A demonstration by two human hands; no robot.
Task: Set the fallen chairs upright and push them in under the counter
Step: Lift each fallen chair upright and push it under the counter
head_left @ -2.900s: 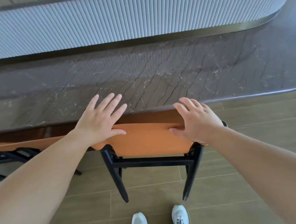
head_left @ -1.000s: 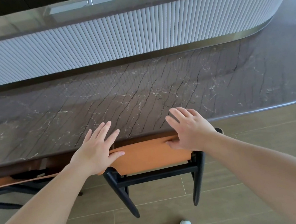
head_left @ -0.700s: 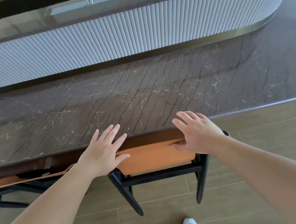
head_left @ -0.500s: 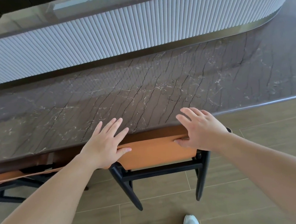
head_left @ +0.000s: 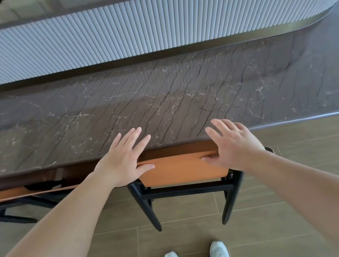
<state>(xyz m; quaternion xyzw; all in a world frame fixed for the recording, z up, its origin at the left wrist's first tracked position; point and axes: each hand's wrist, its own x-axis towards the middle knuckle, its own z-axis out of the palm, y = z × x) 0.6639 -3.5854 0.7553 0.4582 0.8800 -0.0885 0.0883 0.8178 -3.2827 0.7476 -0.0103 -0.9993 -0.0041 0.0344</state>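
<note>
Chair: orange-backed chair stands upright on black legs, its back at the counter edge and its seat hidden beneath the top.
Left hand: left hand lies flat on the left end of the chair back, fingers straight and spread, thumb along the top edge.
Right hand: right hand presses the right end, fingers apart and extended over the counter lip, gripping nothing.
Progress: this chair looks nearly pushed home; perhaps a last nudge is left.
Second chair: another orange chair at the left is partly under the counter; whether it is straight I cannot tell.
Surface: dark veined stone top, with a ribbed pale panel behind.
Room: wood-look tile floor; pale shoes below.
</note>
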